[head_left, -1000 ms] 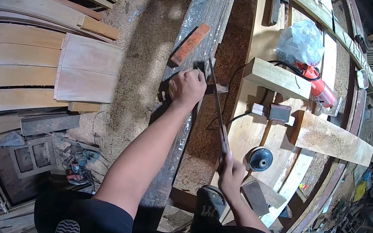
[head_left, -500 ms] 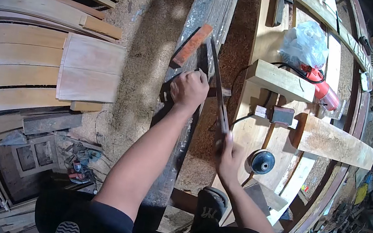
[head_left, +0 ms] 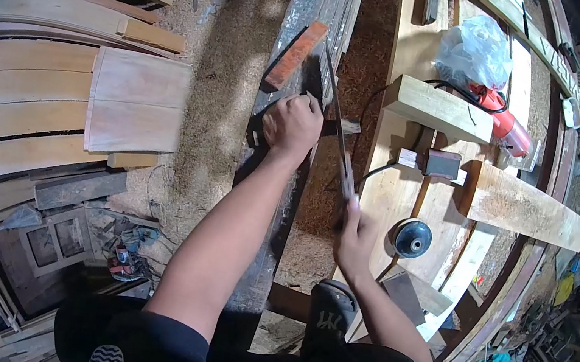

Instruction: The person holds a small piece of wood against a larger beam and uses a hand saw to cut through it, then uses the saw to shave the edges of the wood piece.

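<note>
My left hand (head_left: 291, 126) is closed, pressing down on a dark narrow piece of wood (head_left: 340, 126) that lies across the long weathered bench plank (head_left: 251, 282). One end of this piece sticks out past the plank's right side. My right hand (head_left: 354, 244), slightly blurred, is wrapped around the handle of what looks like a hand saw (head_left: 339, 101). Its long thin blade, seen nearly edge-on, slants up and left across the protruding wood. Just beyond my left hand, a reddish-orange block (head_left: 296, 55) rests on the plank. The left fingers' exact grip is hidden.
To the right, boards (head_left: 392, 190) carry a red power tool (head_left: 506, 127), a plastic bag (head_left: 476, 51), thick wood blocks (head_left: 440, 108) and a black round disc (head_left: 411, 238). Curved wooden panels (head_left: 21, 90) lie left. Sawdust covers the floor (head_left: 220, 93); my shoe (head_left: 330, 310) is below.
The view has shifted slightly, so the bench and block sit a little higher and further left. My right hand keeps its hold on the saw; my left hand stays pressed on the wood.
</note>
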`<state>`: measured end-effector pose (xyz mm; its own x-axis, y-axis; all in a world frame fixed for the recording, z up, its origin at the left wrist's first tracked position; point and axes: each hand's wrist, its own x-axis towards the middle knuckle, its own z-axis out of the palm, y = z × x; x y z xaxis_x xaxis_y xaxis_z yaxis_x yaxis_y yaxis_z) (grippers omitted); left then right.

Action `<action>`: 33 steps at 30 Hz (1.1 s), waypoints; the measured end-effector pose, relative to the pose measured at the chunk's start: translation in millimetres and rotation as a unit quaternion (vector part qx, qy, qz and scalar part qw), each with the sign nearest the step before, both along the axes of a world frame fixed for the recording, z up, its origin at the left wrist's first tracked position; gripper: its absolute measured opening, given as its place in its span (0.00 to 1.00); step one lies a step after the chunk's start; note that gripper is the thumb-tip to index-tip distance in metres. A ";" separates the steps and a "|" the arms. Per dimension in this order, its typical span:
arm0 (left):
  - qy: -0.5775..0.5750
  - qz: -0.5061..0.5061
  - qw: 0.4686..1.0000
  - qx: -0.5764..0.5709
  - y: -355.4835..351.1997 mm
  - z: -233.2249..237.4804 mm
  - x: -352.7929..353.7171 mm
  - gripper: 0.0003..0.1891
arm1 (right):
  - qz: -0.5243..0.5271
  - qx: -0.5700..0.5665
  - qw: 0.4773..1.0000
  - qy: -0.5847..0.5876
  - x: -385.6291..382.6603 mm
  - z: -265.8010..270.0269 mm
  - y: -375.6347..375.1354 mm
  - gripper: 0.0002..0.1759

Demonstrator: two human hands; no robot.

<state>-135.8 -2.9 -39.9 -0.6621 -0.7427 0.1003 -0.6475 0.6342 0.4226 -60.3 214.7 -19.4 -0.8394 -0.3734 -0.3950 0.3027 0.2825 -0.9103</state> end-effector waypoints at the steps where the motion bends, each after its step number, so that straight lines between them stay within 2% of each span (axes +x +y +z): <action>1: 0.005 0.001 1.000 0.001 0.1 2.6 -0.5 0.17 | -0.006 0.012 1.000 -0.009 20.5 -5.1 17.4 0.34; 3: 0.019 0.002 1.000 0.000 -0.8 -1.2 0.8 0.17 | -0.013 0.022 1.000 -0.012 55.4 7.6 50.3 0.34; 4: 0.019 0.004 1.000 0.001 -1.9 -1.5 1.0 0.17 | -0.031 -0.021 0.998 -0.052 70.4 9.9 65.6 0.34; 6: 0.035 -0.010 0.999 0.003 -0.2 1.5 1.6 0.17 | -0.015 0.005 1.000 -0.006 63.9 17.0 69.7 0.34; 10: 0.046 -0.016 0.998 -0.030 -1.2 -1.8 1.1 0.14 | -0.007 0.006 1.000 -0.017 18.9 -2.7 22.2 0.34; 12: 0.002 0.012 0.999 -0.038 0.7 -1.3 0.8 0.14 | 0.020 0.036 0.998 0.044 17.8 -7.5 14.8 0.33; 13: -0.001 0.010 0.999 -0.036 1.9 0.7 0.9 0.14 | -0.028 -0.007 1.000 -0.005 24.8 9.5 18.0 0.33; 17: 0.020 -0.016 1.000 -0.012 -3.1 -10.6 -1.0 0.12 | 0.000 0.022 0.999 -0.024 62.9 16.9 78.7 0.32; 20: 0.044 -0.037 0.998 -0.021 -4.4 -13.2 0.7 0.11 | 0.008 -0.003 1.000 -0.019 51.9 12.6 68.9 0.32; 22: 0.050 -0.040 0.998 -0.026 -2.8 -5.9 -1.7 0.11 | -0.034 0.018 0.999 0.024 27.6 5.1 31.2 0.31; 23: 0.028 -0.014 0.999 -0.030 -0.5 -1.2 -2.3 0.12 | -0.036 0.018 0.999 0.022 31.7 0.0 34.5 0.31; 24: 0.006 0.013 0.999 -0.032 0.8 -0.5 -2.1 0.12 | -0.010 0.031 0.998 0.045 36.4 -5.9 37.2 0.33; 25: 0.020 -0.007 0.999 -0.028 -1.7 -4.1 -4.6 0.13 | 0.018 0.044 0.996 0.069 39.6 -9.4 41.1 0.35; 28: 0.016 0.003 0.999 -0.029 1.2 -5.4 -5.6 0.13 | 0.013 0.024 1.000 0.016 58.6 16.2 72.9 0.35; 30: 0.022 -0.009 0.999 -0.025 -1.2 -7.1 -4.7 0.13 | 0.012 0.015 1.000 0.017 59.4 11.8 83.1 0.35; 33: 0.038 -0.038 0.998 -0.019 -3.9 -5.2 -5.8 0.15 | 0.000 0.004 1.000 -0.008 34.4 9.9 58.6 0.35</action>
<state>-141.6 -6.8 -45.1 -0.7061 -0.6847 0.1807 -0.5630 0.6976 0.4432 -25.9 273.3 -9.5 -0.8329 -0.3703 -0.4113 0.3171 0.2898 -0.9030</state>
